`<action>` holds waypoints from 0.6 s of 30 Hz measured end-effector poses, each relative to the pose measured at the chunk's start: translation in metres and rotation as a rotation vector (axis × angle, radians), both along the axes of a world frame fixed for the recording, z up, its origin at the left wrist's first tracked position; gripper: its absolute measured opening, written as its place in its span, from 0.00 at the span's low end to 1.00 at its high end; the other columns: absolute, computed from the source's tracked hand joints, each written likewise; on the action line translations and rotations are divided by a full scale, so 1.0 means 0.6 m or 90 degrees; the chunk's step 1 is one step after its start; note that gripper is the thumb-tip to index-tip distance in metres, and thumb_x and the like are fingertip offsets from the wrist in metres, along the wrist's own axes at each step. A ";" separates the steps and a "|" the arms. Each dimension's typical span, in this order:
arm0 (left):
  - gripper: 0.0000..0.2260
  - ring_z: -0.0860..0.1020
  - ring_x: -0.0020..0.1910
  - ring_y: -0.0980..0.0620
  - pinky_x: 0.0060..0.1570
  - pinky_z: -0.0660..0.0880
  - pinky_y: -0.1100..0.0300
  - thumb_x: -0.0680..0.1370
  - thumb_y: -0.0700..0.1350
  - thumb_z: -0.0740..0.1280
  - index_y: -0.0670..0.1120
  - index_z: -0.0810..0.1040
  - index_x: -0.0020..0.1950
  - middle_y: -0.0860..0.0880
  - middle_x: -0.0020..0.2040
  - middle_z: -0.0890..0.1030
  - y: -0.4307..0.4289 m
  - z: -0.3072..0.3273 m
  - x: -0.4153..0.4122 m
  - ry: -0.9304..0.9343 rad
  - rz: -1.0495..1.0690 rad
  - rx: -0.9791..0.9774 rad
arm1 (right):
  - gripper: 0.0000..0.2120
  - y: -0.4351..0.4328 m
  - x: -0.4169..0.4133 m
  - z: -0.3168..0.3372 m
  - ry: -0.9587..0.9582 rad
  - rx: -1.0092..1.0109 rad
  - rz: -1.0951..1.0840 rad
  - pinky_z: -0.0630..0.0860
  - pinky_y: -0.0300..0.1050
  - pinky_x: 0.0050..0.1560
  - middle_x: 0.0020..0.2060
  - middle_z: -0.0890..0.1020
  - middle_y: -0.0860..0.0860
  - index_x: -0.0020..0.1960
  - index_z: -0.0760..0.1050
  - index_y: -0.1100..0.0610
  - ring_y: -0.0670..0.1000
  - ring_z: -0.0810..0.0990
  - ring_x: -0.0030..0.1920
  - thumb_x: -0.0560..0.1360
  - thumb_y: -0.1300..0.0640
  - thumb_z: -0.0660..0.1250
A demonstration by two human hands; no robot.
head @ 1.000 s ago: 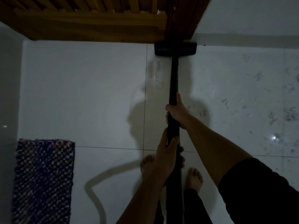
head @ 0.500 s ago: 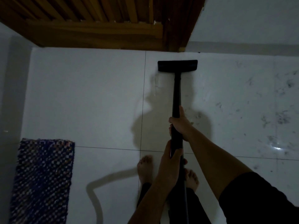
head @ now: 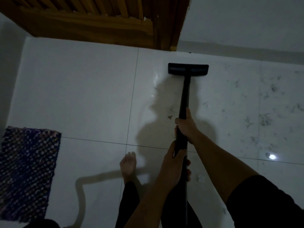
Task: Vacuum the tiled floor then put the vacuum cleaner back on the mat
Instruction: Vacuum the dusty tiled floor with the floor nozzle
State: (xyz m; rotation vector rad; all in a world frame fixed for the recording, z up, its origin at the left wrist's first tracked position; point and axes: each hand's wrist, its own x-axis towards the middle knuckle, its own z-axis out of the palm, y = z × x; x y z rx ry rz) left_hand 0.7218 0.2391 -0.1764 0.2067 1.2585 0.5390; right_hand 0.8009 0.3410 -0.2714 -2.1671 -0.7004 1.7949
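1. Since the earlier frame, the vacuum cleaner's black floor head has been drawn back from the foot of the wooden frame. It now lies flat on the tiled floor, apart from the wood.
2. Nearest, the black tube is gripped by the left hand, with fingers and thumb wrapped round it. A bare foot is seen to its left.
3. Further up, the tube is gripped by the right hand, with the thumb laid along the shaft.
4. The tube is shown as a slim, smooth, matte cylinder. The floor head is a wide, flat bar set crosswise.
5. At the near left, a nubbly woven mat in dark blue-purple checks is laid well apart from the floor head.
6. The tiles are large, white and glossy, with thin dark joints. Grey specks are scattered over the tiles to the right.
7. Farthest, the slatted brown wood with a chipped edge is met by a plain pale wall.
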 end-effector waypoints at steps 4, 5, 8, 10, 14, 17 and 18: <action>0.17 0.70 0.20 0.53 0.21 0.69 0.63 0.81 0.41 0.57 0.52 0.68 0.70 0.45 0.31 0.72 -0.011 0.003 0.022 -0.004 0.005 -0.013 | 0.38 -0.018 0.027 -0.006 0.009 -0.016 -0.018 0.74 0.44 0.26 0.36 0.76 0.56 0.79 0.46 0.44 0.52 0.74 0.26 0.77 0.64 0.61; 0.17 0.70 0.20 0.53 0.21 0.69 0.63 0.81 0.40 0.57 0.53 0.68 0.70 0.45 0.31 0.72 -0.016 0.004 0.027 -0.002 0.006 -0.017 | 0.38 -0.024 0.033 -0.005 0.013 -0.022 -0.018 0.74 0.44 0.26 0.36 0.76 0.56 0.79 0.46 0.44 0.52 0.74 0.26 0.77 0.64 0.61; 0.17 0.70 0.21 0.51 0.22 0.69 0.62 0.81 0.41 0.58 0.54 0.68 0.69 0.44 0.31 0.72 -0.034 0.004 0.036 -0.012 0.010 -0.034 | 0.39 -0.045 0.042 0.000 0.020 -0.035 -0.018 0.73 0.44 0.25 0.36 0.76 0.56 0.79 0.43 0.44 0.52 0.74 0.27 0.78 0.64 0.60; 0.17 0.69 0.23 0.48 0.22 0.68 0.61 0.81 0.42 0.57 0.54 0.68 0.69 0.44 0.31 0.72 -0.047 0.006 0.041 -0.024 0.006 -0.028 | 0.39 -0.059 0.047 0.001 0.029 -0.040 -0.027 0.74 0.45 0.26 0.36 0.76 0.57 0.79 0.43 0.44 0.52 0.74 0.27 0.78 0.65 0.60; 0.16 0.68 0.23 0.48 0.22 0.68 0.61 0.81 0.40 0.57 0.51 0.69 0.67 0.43 0.32 0.71 -0.065 0.013 0.042 -0.028 -0.009 -0.018 | 0.39 -0.081 0.049 -0.002 0.031 -0.046 -0.048 0.72 0.44 0.26 0.33 0.75 0.57 0.79 0.44 0.44 0.52 0.73 0.26 0.78 0.65 0.60; 0.14 0.68 0.23 0.49 0.22 0.68 0.62 0.81 0.41 0.57 0.49 0.70 0.66 0.42 0.33 0.71 -0.076 0.016 0.037 -0.023 -0.023 -0.011 | 0.37 -0.095 0.046 0.000 0.032 -0.045 -0.060 0.72 0.43 0.25 0.33 0.74 0.56 0.78 0.47 0.44 0.52 0.73 0.26 0.77 0.65 0.60; 0.14 0.68 0.22 0.50 0.22 0.69 0.62 0.81 0.41 0.57 0.48 0.70 0.66 0.42 0.33 0.71 -0.079 0.018 0.035 -0.021 -0.026 -0.009 | 0.37 -0.099 0.044 0.000 0.035 -0.046 -0.064 0.72 0.43 0.25 0.34 0.74 0.56 0.78 0.47 0.43 0.52 0.73 0.26 0.77 0.65 0.60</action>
